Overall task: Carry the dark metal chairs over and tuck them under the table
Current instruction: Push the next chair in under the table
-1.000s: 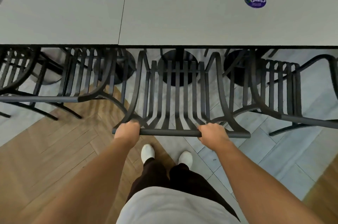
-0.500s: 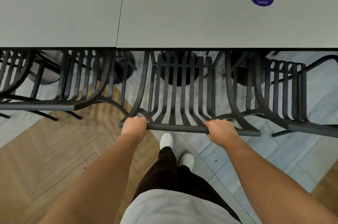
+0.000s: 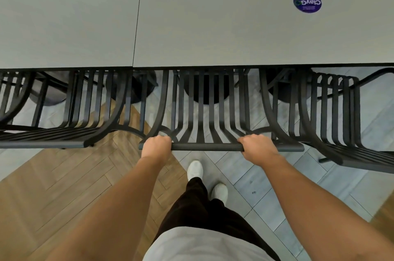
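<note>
A dark metal slatted chair [image 3: 206,111] stands straight ahead of me, its seat partly under the grey table [image 3: 213,26]. My left hand [image 3: 156,146] grips the left part of its top back rail. My right hand [image 3: 257,149] grips the same rail further right. The front of the seat is hidden beneath the table edge. A second dark chair [image 3: 64,133] is tucked in to the left, and a third [image 3: 336,128] to the right, angled a little.
Round black table bases [image 3: 204,90] stand under the table. A purple round sticker [image 3: 307,3] lies on the tabletop at the right. The floor is wood herringbone at left and grey tile at right. My white shoes [image 3: 195,170] are just behind the chair.
The chair has slid forward, further under the table, with both hands on its back rail. I have stepped forward after it, one foot leading.
</note>
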Tool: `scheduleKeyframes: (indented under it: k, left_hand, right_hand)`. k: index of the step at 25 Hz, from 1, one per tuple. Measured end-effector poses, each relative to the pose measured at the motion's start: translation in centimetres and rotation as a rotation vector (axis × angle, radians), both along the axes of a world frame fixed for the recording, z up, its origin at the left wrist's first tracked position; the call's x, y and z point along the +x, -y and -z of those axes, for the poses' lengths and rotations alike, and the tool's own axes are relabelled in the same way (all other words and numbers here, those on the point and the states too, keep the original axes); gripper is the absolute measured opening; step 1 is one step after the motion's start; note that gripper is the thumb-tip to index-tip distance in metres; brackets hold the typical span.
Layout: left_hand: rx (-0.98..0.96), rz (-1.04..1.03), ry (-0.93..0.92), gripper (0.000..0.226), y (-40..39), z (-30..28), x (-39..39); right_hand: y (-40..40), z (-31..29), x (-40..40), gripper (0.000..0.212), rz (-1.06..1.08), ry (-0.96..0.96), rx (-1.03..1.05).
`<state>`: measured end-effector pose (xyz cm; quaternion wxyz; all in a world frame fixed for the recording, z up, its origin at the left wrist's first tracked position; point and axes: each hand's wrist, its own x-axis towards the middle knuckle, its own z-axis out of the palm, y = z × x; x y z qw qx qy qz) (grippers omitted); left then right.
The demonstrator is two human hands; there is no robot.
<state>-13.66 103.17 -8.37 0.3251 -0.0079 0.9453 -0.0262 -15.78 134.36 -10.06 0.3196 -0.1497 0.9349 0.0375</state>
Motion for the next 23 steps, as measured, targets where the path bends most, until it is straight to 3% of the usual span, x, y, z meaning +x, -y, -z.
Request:
scheduleKeyframes:
  k: [6,10,13,15,17,20,23]
  left_hand:
    - [0.094,-0.028,0.079,0.018,0.2,-0.4,-0.6]
    - [0.116,0.008,0.310,0.052,-0.1,-1.1,-2.1]
    - [0.143,0.114,0.371,0.072,-1.6,-1.8,-3.9]
    - [0.194,0.177,0.339,0.086,-3.8,-2.4,-5.2]
    - [0.263,0.217,0.268,0.084,-7.2,-3.0,-6.3]
    - [0.339,0.295,0.189,0.059,-13.7,-4.3,-7.1]
    - [0.442,0.376,0.156,0.046,-20.6,-5.7,-6.8]
  right_hand:
    - [0.2,-0.9,-0.1,0.020,0.048,0.039,-0.023]
    - [-0.4,-2.2,-0.8,0.048,0.239,0.234,-0.104]
    - [-2.7,-4.2,-0.8,0.072,0.360,0.216,-0.119]
    - [-5.1,-5.5,-0.4,0.072,0.428,0.186,-0.093]
    - [-7.8,-6.4,0.4,0.062,0.530,0.138,-0.105]
    - [-12.7,-7.0,2.1,0.047,0.639,0.022,-0.166]
    - [-18.1,-7.4,4.0,0.049,0.703,-0.050,-0.172]
